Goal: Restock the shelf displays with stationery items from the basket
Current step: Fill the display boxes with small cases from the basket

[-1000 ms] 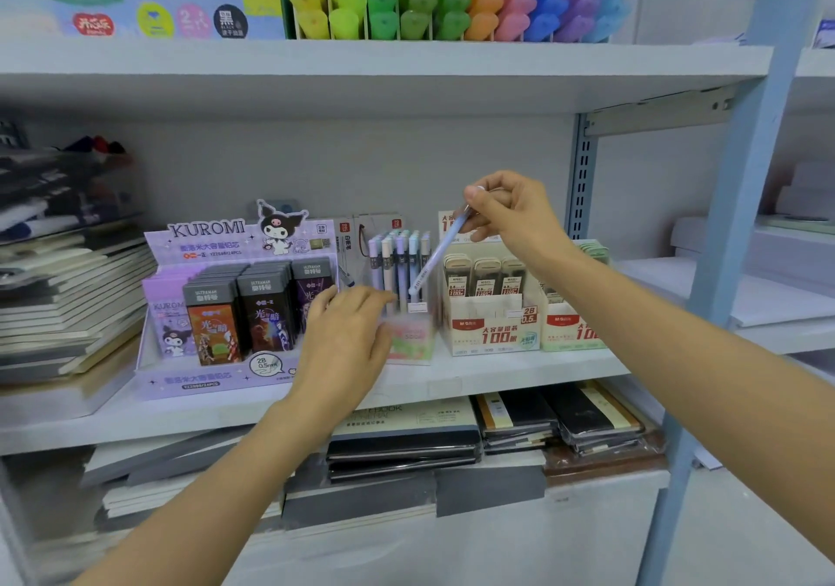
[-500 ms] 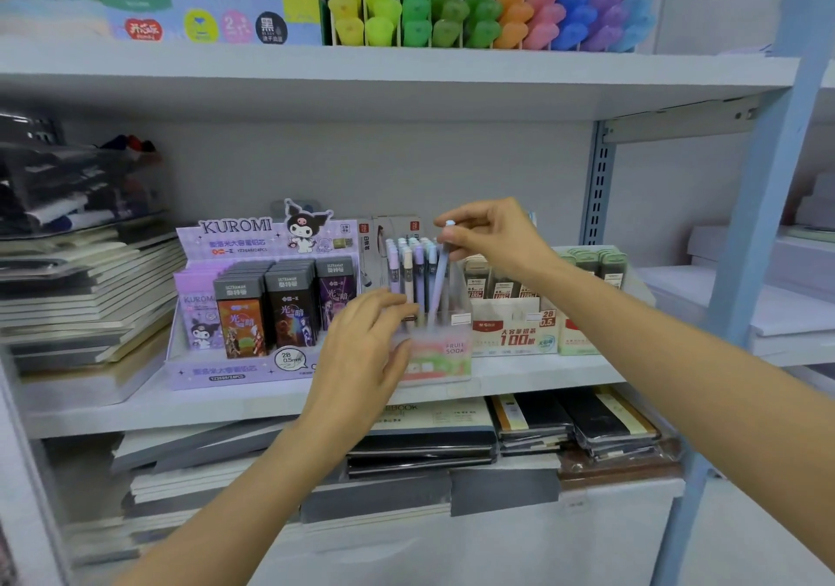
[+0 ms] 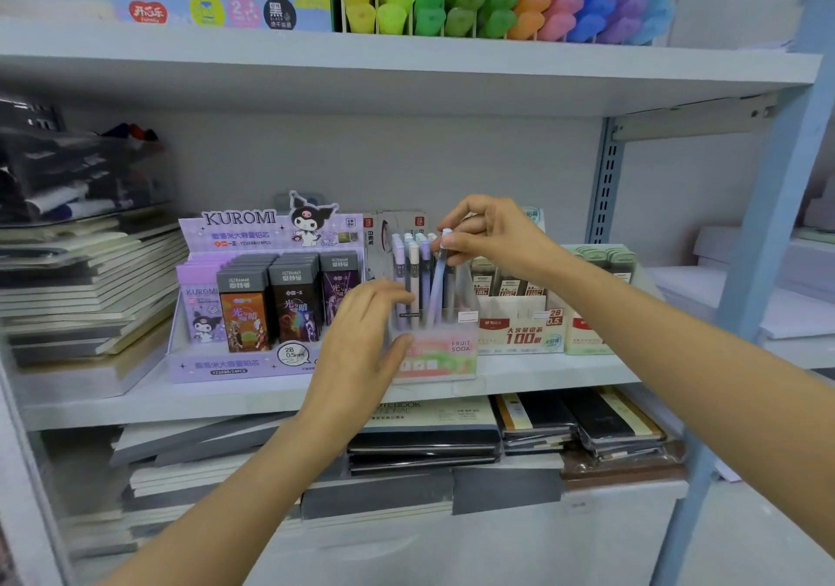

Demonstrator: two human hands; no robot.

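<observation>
Head view: our right hand (image 3: pixel 492 237) pinches the top of a pen (image 3: pixel 436 289) with curled fingers. The pen leans tip-down inside the holder (image 3: pixel 452 352) on the middle shelf (image 3: pixel 542 373), among other pens. Our left hand (image 3: pixel 361 341) grips the holder's left side, thumb on its front. Kuromi box (image 3: pixel 253 300) just left.

Right hand (image 3: pixel 492 237) pinching a pen (image 3: pixel 434 289) by its top — tilted in the clear box (image 3: pixel 452 352), left hand (image 3: pixel 361 341) gripping the box
</observation>
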